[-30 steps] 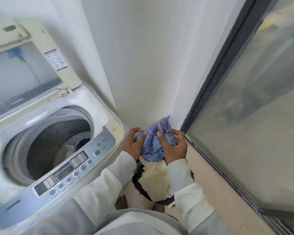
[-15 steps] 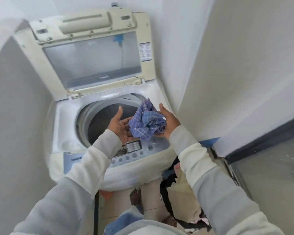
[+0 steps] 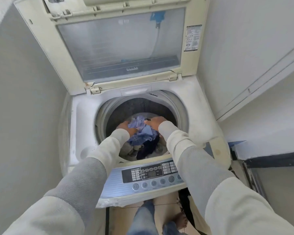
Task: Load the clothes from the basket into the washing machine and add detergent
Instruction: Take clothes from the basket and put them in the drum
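Both hands are down inside the drum (image 3: 124, 107) of the washing machine (image 3: 85, 116), whose lid (image 3: 119, 48) stands open behind it. The left hand (image 3: 126, 127) and the right hand (image 3: 154, 122) hold a bunched blue checked cloth (image 3: 139, 134) between them, with the fingers curled into the fabric. The cloth is below the rim (image 3: 182, 114), just above a dark garment (image 3: 149, 148) lying at the bottom. To do this step well, I would let go low and over the middle, so that no corner catches on the rim. I would also shake the bundle loose rather than leave it as a tight ball. More clothes seem to wait in the basket (image 3: 183, 199) on the floor (image 3: 166, 211) under the right arm.
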